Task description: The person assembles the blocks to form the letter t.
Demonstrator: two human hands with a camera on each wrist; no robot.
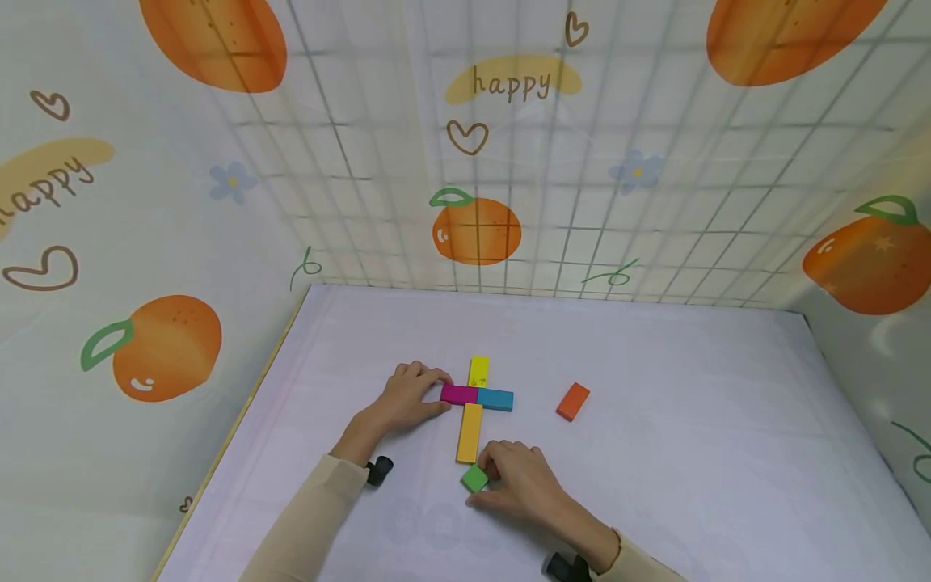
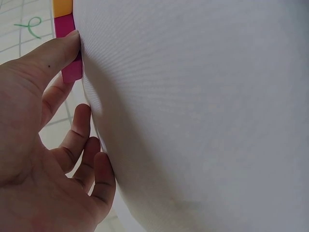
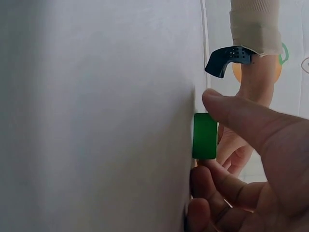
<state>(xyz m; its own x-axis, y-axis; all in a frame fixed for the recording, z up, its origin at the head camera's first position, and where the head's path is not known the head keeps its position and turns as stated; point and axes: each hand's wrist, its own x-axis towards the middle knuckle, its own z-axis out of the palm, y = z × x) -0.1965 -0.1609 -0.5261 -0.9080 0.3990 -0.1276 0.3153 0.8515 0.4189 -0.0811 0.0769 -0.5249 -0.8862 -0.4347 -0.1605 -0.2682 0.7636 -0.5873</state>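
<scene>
A magenta block point(image 1: 460, 394) lies end to end with a blue block point(image 1: 496, 400) on the white tabletop. My left hand point(image 1: 410, 398) pinches the magenta block's outer end between thumb and index finger; its other fingertips rest by the surface in the left wrist view. Behind their junction stands a yellow block point(image 1: 478, 372), and in front of it a longer amber block point(image 1: 469, 434), together making a cross. My right hand point(image 1: 525, 482) has its curled index finger and its thumb on opposite sides of a small green block point(image 1: 474, 478), turned cornerwise near the amber block's front end.
An orange block point(image 1: 573, 402) lies apart, to the right of the cross. Cloth with printed oranges, hearts and words hangs at the back point(image 1: 393, 202) and both sides. The table's left edge point(image 1: 240, 420) runs beside my left arm. Black wrist cameras point(image 1: 380, 470) sit under both wrists.
</scene>
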